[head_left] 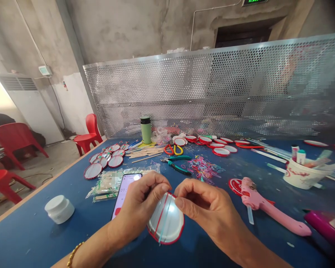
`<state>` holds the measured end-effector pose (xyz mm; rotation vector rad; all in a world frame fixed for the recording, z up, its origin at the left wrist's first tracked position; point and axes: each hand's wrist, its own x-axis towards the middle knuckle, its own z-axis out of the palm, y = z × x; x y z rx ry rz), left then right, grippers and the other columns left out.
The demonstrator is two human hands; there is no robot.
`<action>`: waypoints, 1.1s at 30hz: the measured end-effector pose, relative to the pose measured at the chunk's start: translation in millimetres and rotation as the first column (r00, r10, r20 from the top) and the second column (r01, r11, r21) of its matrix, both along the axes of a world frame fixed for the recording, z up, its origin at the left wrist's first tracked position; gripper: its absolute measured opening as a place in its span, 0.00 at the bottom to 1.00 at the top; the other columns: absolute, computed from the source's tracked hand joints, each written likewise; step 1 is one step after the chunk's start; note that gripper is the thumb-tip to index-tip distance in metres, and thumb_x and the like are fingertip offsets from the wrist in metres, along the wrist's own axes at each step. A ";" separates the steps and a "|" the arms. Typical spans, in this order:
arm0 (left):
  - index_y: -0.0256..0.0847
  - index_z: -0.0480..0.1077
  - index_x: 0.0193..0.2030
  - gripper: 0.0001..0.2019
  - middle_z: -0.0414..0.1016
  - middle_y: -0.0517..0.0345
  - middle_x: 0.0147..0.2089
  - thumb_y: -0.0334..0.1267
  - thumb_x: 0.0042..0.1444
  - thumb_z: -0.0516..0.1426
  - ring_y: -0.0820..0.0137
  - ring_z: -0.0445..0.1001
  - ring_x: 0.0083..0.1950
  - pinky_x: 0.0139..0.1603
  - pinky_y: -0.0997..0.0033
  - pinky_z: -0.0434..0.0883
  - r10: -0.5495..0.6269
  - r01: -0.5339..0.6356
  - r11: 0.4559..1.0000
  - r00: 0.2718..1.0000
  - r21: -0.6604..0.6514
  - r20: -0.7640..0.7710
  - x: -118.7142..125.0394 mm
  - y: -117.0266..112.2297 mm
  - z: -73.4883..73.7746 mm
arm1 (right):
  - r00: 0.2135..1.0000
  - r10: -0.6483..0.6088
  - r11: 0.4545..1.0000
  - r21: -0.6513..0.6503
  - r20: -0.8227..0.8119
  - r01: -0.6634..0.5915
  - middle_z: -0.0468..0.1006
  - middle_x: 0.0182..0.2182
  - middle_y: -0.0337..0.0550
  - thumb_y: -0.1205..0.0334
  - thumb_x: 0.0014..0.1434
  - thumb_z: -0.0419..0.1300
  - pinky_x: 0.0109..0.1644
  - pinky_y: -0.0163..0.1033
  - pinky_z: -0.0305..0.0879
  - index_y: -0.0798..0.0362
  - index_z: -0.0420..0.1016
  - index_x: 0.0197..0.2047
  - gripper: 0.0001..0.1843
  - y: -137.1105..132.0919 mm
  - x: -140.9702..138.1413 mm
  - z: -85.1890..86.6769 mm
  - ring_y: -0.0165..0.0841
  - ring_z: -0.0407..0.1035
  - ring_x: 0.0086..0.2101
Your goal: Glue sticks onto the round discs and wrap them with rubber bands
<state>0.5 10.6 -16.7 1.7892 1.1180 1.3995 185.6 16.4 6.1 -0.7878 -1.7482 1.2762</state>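
A round white disc with a red rim (pixel 169 227) is tilted between my hands, low in the middle of the view. A red thread and a light blue thread run across its face. My left hand (pixel 146 195) is closed in a pinch at the disc's upper edge; what lies between its fingertips is too small to tell. Thumb and fingers of my right hand (pixel 202 203) pinch at the upper right rim, the thumb overlapping it. Behind my left wrist lies a phone (pixel 126 190) with its screen lit.
Left stands a white jar (pixel 59 209). A pink glue gun (pixel 273 212) and a paper cup (pixel 301 175) of pens are at right. Beyond my hands lie pliers (pixel 178 165), a thread heap (pixel 202 167), wooden sticks (pixel 146 152) and several red-rimmed discs (pixel 93 171). A perforated metal panel (pixel 167 93) closes the back.
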 end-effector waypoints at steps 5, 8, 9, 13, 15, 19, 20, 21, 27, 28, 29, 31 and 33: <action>0.40 0.70 0.35 0.09 0.71 0.60 0.31 0.42 0.63 0.55 0.76 0.66 0.32 0.31 0.77 0.63 -0.021 0.022 0.999 1.000 0.027 -0.013 -0.6 1.8 1.7 | 0.999 0.000 1.000 -0.028 -0.032 -0.001 0.71 0.26 0.36 0.52 0.57 0.64 0.30 0.30 0.65 0.53 0.71 0.33 0.13 -2.8 -3.8 1.5 0.26 0.65 0.27; 0.40 0.69 0.36 0.10 0.71 0.60 0.30 0.42 0.64 0.53 0.75 0.66 0.30 0.30 0.76 0.64 0.037 -0.031 0.996 0.997 0.084 -0.075 -1.4 5.9 -3.2 | 0.999 -0.019 0.999 -0.041 -0.025 0.018 0.71 0.25 0.36 0.50 0.59 0.61 0.29 0.30 0.65 0.53 0.72 0.34 0.14 -2.4 -4.2 2.4 0.27 0.66 0.26; 0.40 0.69 0.36 0.10 0.71 0.60 0.30 0.43 0.64 0.52 0.75 0.67 0.30 0.30 0.76 0.64 0.080 -0.066 0.990 0.991 0.127 -0.108 -1.9 7.6 -6.1 | 0.999 -0.037 0.999 -0.038 -0.013 0.036 0.71 0.25 0.36 0.50 0.60 0.60 0.28 0.30 0.64 0.53 0.72 0.34 0.14 -1.9 -3.9 2.8 0.27 0.65 0.26; 0.42 0.69 0.39 0.11 0.72 0.59 0.32 0.42 0.66 0.49 0.73 0.69 0.31 0.31 0.75 0.65 0.213 -0.133 0.942 0.946 0.307 -0.243 -3.6 12.9 -18.5 | 0.995 -0.048 0.999 -0.006 0.092 0.049 0.72 0.25 0.37 0.52 0.60 0.60 0.26 0.29 0.62 0.54 0.74 0.36 0.13 -0.8 -2.0 3.3 0.26 0.64 0.24; 0.42 0.69 0.40 0.12 0.72 0.58 0.33 0.42 0.67 0.48 0.73 0.69 0.32 0.31 0.74 0.66 0.214 -0.116 0.936 0.937 0.332 -0.276 -3.7 12.8 -20.9 | 0.989 -0.020 1.000 -0.013 0.147 0.022 0.70 0.23 0.35 0.52 0.60 0.59 0.23 0.28 0.60 0.54 0.74 0.36 0.13 -0.9 -1.5 1.5 0.24 0.62 0.22; 0.41 0.69 0.41 0.14 0.72 0.57 0.34 0.44 0.67 0.46 0.72 0.69 0.34 0.32 0.74 0.67 0.143 -0.083 0.972 0.951 0.220 -0.273 -3.1 8.3 -12.2 | 0.975 -0.072 0.997 -0.009 0.212 0.076 0.66 0.16 0.32 0.51 0.62 0.56 0.18 0.28 0.58 0.53 0.72 0.34 0.14 -0.3 -1.5 -3.8 0.24 0.61 0.16; 0.41 0.69 0.42 0.14 0.73 0.57 0.35 0.45 0.67 0.47 0.72 0.69 0.34 0.32 0.74 0.67 0.105 -0.061 0.984 0.958 0.169 -0.268 -3.1 7.0 -8.3 | 0.969 -0.107 0.994 0.019 0.222 0.106 0.67 0.16 0.32 0.51 0.62 0.56 0.18 0.29 0.59 0.53 0.72 0.33 0.14 0.0 -1.5 -4.5 0.25 0.62 0.15; 0.41 0.69 0.44 0.13 0.73 0.57 0.36 0.45 0.66 0.48 0.72 0.69 0.33 0.32 0.75 0.67 0.064 -0.033 0.992 0.962 0.119 -0.265 -3.3 5.8 -4.3 | 0.963 -0.147 0.989 0.052 0.226 0.138 0.68 0.15 0.32 0.52 0.62 0.56 0.18 0.29 0.60 0.53 0.71 0.32 0.14 0.4 -1.4 -4.6 0.25 0.63 0.15; 0.39 0.70 0.46 0.10 0.74 0.57 0.36 0.38 0.62 0.52 0.72 0.69 0.33 0.32 0.74 0.67 -0.044 0.035 0.999 0.965 -0.038 -0.259 -4.4 2.4 9.8 | 0.939 -0.284 0.937 0.264 0.193 0.229 0.69 0.16 0.34 0.55 0.62 0.55 0.18 0.30 0.62 0.52 0.70 0.31 0.12 0.9 -0.7 -1.4 0.27 0.64 0.15; 0.39 0.71 0.46 0.10 0.74 0.56 0.36 0.37 0.62 0.52 0.72 0.69 0.34 0.33 0.74 0.67 -0.052 0.039 0.998 0.966 -0.056 -0.253 -4.5 2.3 10.3 | 0.935 -0.298 0.924 0.304 0.190 0.233 0.70 0.17 0.35 0.56 0.62 0.54 0.18 0.31 0.63 0.52 0.70 0.30 0.12 1.0 -0.7 -1.2 0.27 0.65 0.15; 0.39 0.71 0.46 0.10 0.74 0.56 0.36 0.36 0.61 0.52 0.71 0.70 0.34 0.34 0.73 0.67 -0.061 0.045 0.996 0.968 -0.073 -0.244 -4.7 2.2 10.6 | 0.931 -0.313 0.910 0.339 0.187 0.238 0.71 0.18 0.36 0.57 0.62 0.54 0.19 0.31 0.63 0.52 0.70 0.30 0.11 1.2 -0.8 -1.2 0.27 0.65 0.16; 0.38 0.71 0.45 0.09 0.75 0.56 0.36 0.35 0.60 0.53 0.71 0.70 0.34 0.34 0.73 0.67 -0.084 0.062 0.993 0.970 -0.103 -0.227 -5.3 2.4 11.0 | 0.922 -0.339 0.886 0.394 0.186 0.246 0.73 0.20 0.38 0.59 0.62 0.54 0.21 0.31 0.64 0.52 0.70 0.30 0.11 1.6 -0.9 -1.7 0.28 0.67 0.18; 0.38 0.71 0.44 0.09 0.75 0.57 0.35 0.34 0.61 0.52 0.72 0.70 0.34 0.33 0.74 0.67 -0.085 0.060 0.992 0.968 -0.110 -0.237 -6.3 2.6 12.1 | 0.913 -0.360 0.863 0.440 0.192 0.248 0.73 0.21 0.39 0.61 0.62 0.54 0.22 0.31 0.64 0.51 0.70 0.29 0.10 1.8 -1.2 -2.6 0.29 0.69 0.21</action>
